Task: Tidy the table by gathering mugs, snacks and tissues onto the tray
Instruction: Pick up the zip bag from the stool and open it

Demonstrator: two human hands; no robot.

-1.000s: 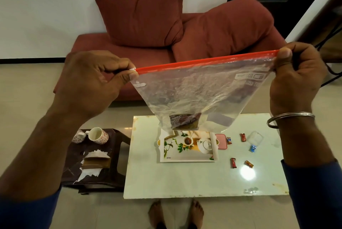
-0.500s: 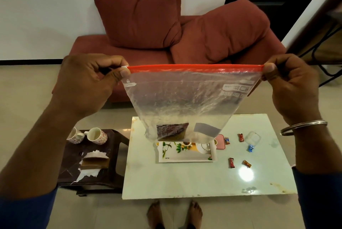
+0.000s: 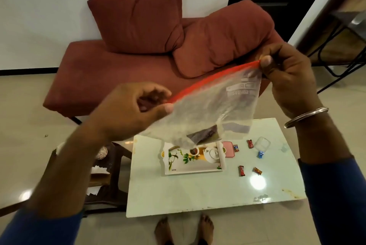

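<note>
While it hangs in the air above the table, the clear zip bag (image 3: 213,110) is pinched at both ends of its red seal strip (image 3: 213,77): the left hand (image 3: 126,114) nips the lower left end between thumb and curled fingers, and the right hand (image 3: 287,78) pinches the raised right end the same way, so the strip slopes up to the right. The plastic is thin, crinkled and see-through, sagging to a loose point with a dark wrapped snack (image 3: 202,136) lying in its bottom corner. Beneath it a white rectangular tray (image 3: 190,169) with a leaf print sits on the glossy pale table (image 3: 198,195), carrying a small cup (image 3: 194,150) and a white teapot (image 3: 213,154). A pink flat case (image 3: 228,148) lies just beside the tray's right edge. Small wrapped sweets (image 3: 241,170) are scattered to the right, well apart from one another, near a clear plastic lid (image 3: 262,142). The table's near half is bare and shiny. Left of it stands a dark stool (image 3: 111,191) holding white tissues (image 3: 98,169) and a patterned mug (image 3: 102,152), partly hidden by the left forearm. A red sofa (image 3: 111,78) stands behind.
</note>
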